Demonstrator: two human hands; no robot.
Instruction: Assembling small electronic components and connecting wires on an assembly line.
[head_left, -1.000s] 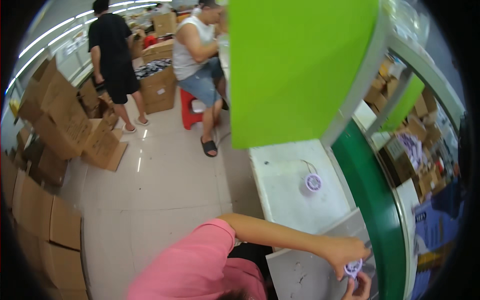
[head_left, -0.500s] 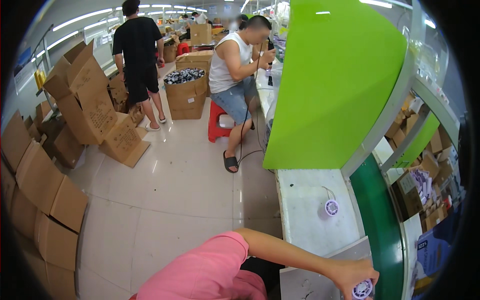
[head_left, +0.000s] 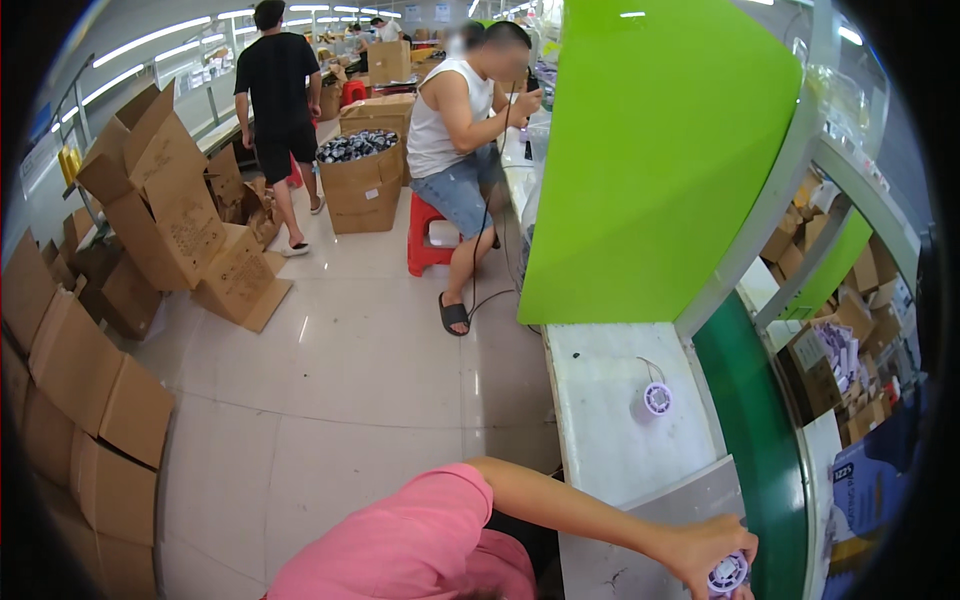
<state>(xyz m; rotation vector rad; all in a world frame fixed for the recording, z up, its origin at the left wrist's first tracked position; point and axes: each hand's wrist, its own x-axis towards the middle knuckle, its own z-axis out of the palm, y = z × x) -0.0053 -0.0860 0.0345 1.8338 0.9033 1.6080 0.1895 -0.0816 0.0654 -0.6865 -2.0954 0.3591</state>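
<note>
My left hand reaches over the bench at the lower right, its fingers closed round a round purple vented housing. The housing's slotted face points up, with a pale centre. Beneath my forearm lies a grey board on the bench. A similar purple housing with thin wires stands farther along the white benchtop, apart from my hand. A sliver of skin shows at the lower edge below the held housing; I cannot tell which hand it belongs to. My right hand is otherwise out of sight.
A tall green partition rises beyond the bench, and a green strip runs along its right side. A seated co-worker works past the partition; another person is on foot. Cardboard boxes crowd the left.
The person in black has stepped farther away. My left hand keeps its hold on the purple housing, with little movement; the whole view has shifted slightly.
</note>
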